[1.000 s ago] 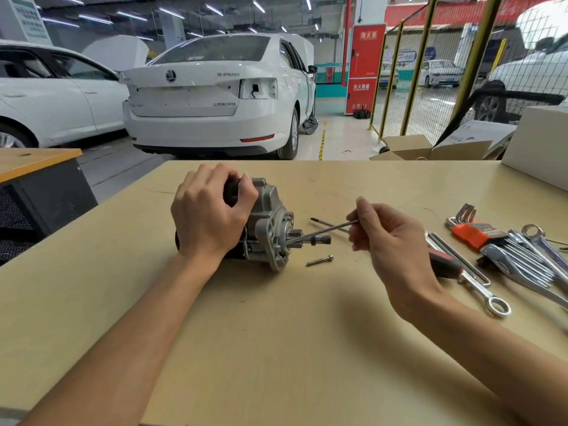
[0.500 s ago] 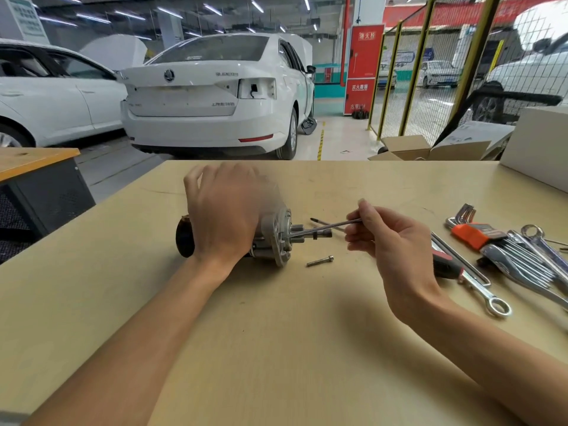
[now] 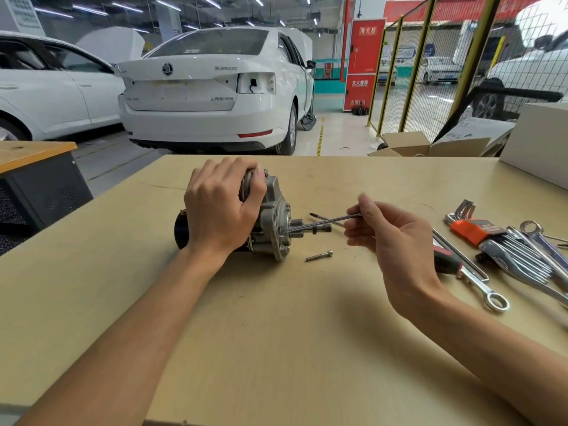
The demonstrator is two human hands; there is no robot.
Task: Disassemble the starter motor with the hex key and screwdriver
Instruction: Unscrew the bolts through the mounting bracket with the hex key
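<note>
1. Starter motor point(image 3: 270, 222) lying on its side near the middle of the tan surface point(image 3: 276, 333), silver flange end turned to the right, black round end to the left.
2. Left hand point(image 3: 221, 216) laid over the top of the motor body, grip curled round the housing and holding it down.
3. Right hand point(image 3: 396, 241) raised just to the right of the motor, grip pinching the far end of a long thin hex key point(image 3: 322, 223) between thumb and fingertips.
4. Other end of the hex key reaching the face of the flange, beside the short shaft that sticks out there; whether seated in a bolt head, cannot tell.
5. One loose bolt point(image 3: 319, 256) lying flat on the surface just in front of the flange, apart from the motor.
6. Screwdriver point(image 3: 445, 262) with black and red handle on the surface, partly hidden behind the right hand, its tip showing behind the hex key.
7. Further right, an orange holder with hex keys point(image 3: 475, 230) and several combination wrenches point(image 3: 482, 285), lying close together.
</note>
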